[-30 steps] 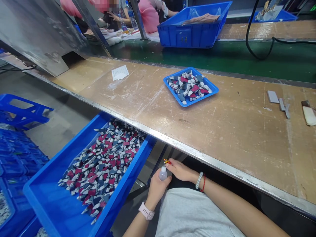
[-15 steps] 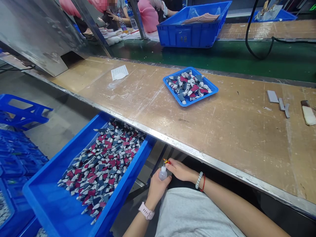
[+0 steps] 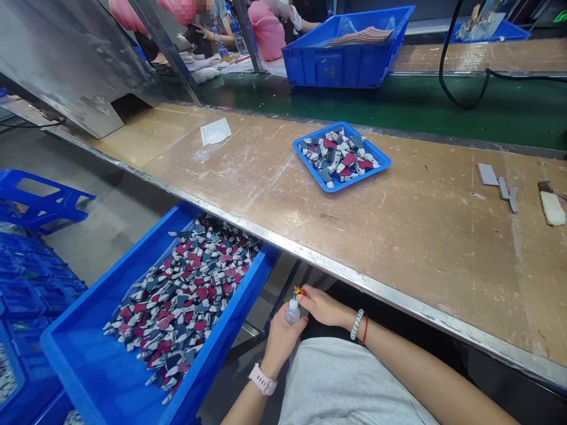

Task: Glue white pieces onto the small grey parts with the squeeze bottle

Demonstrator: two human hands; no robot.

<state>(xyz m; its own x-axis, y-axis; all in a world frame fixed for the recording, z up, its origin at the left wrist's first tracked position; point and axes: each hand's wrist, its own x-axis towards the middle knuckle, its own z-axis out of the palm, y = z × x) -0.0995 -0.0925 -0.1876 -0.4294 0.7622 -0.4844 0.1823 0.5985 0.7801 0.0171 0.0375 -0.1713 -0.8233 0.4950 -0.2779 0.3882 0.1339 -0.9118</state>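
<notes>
Low in front of my lap, my left hand (image 3: pixel 282 339) is wrapped round a small translucent squeeze bottle (image 3: pixel 292 313) with a thin tip on top. My right hand (image 3: pixel 324 307) is closed beside it, pinching a small red and yellow object (image 3: pixel 300 291) against or close to the bottle's tip. Most of that object is covered by my fingers, so its kind is unclear. To the left of my hands, a large blue crate (image 3: pixel 106 378) holds a heap of small dark grey, white and crimson pieces (image 3: pixel 190 295).
On the worktable (image 3: pixel 420 248) rest a shallow blue tray (image 3: pixel 330 189) of similar pieces, a paper slip (image 3: pixel 215 131), grey strips (image 3: pixel 488 175) and a brush (image 3: pixel 552 208). Behind is a big blue bin (image 3: pixel 334 68); people sit farther back. The table's metal edge (image 3: pixel 354 274) runs above my hands.
</notes>
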